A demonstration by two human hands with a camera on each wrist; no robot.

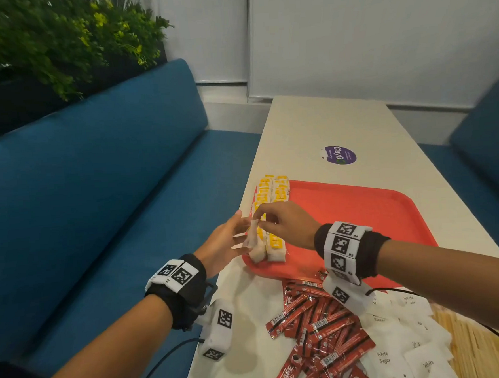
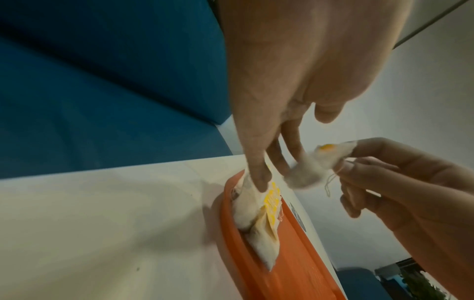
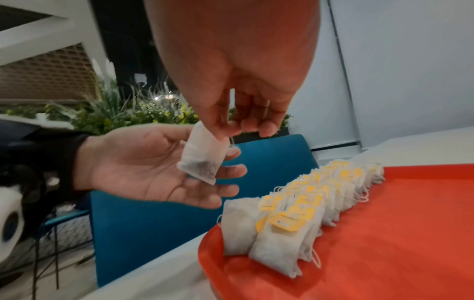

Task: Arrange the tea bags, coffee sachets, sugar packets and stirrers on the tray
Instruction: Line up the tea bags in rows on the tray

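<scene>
My right hand pinches the top of a white tea bag and dangles it just above the near left corner of the red tray. In the right wrist view the tea bag hangs from my right hand, in front of the palm of my left hand. My left hand is open beside it with straight fingers and holds nothing. Two rows of yellow-tagged tea bags lie along the tray's left edge, and the rows of tea bags show in the right wrist view too.
Red coffee sachets lie piled on the white table in front of the tray. White sugar packets and wooden stirrers are to their right. A blue bench runs along the table's left edge. A purple sticker sits beyond the tray.
</scene>
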